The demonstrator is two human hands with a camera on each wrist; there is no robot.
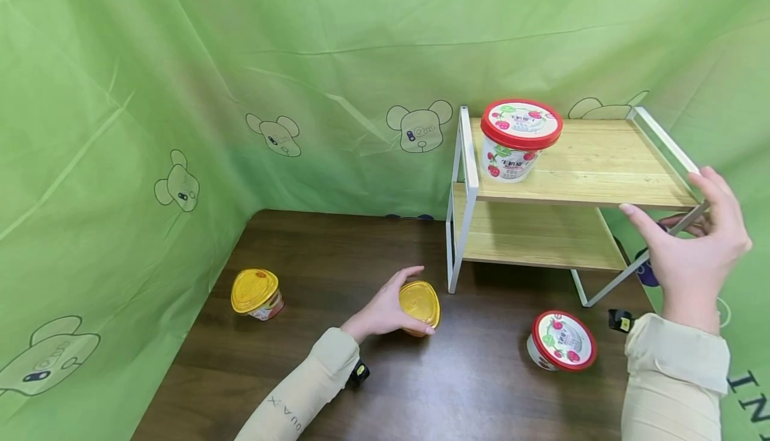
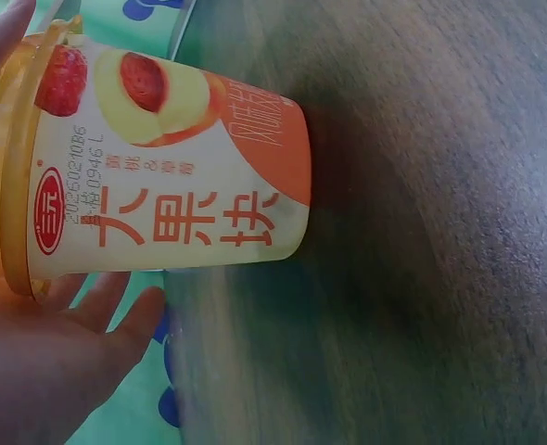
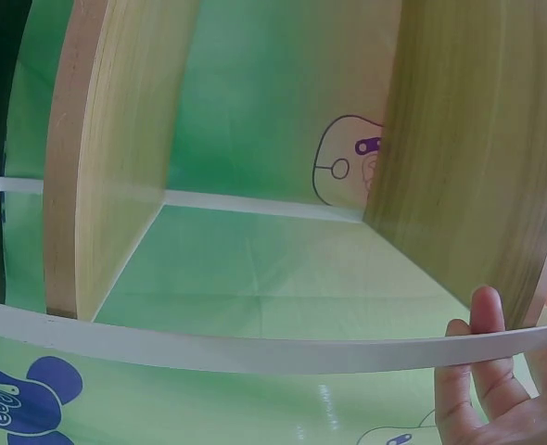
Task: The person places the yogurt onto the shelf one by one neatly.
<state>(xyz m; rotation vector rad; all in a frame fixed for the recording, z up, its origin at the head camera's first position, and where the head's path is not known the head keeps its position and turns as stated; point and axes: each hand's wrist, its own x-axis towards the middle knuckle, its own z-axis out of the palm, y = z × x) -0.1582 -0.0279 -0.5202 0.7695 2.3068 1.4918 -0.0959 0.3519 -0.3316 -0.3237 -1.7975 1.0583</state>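
On the table, a yellow-lidded yogurt cup [image 1: 419, 303] sits within the spread of my left hand [image 1: 386, 309]. The thumb lies along the lid's near edge, while the index fingertip is apart from its far side. Peach pictures and orange lettering mark the cup's wall [image 2: 171, 176] in the left wrist view. My right hand [image 1: 698, 240] is at the near right corner of a two-tier shelf rack [image 1: 613, 160]. In the right wrist view its fingers [image 3: 487, 320] hook behind the rack's white post [image 3: 255, 352]; the thumb extends in front, seen only in the head view.
A red-lidded tub [image 1: 519, 140] stands on the upper shelf's left end. Another red-lidded tub [image 1: 562, 342] is on the table [image 1: 337, 247], below the rack. A second yellow-lidded cup [image 1: 257, 294] stands at the left. Green cloth [image 1: 337, 93] hangs behind and at the sides.
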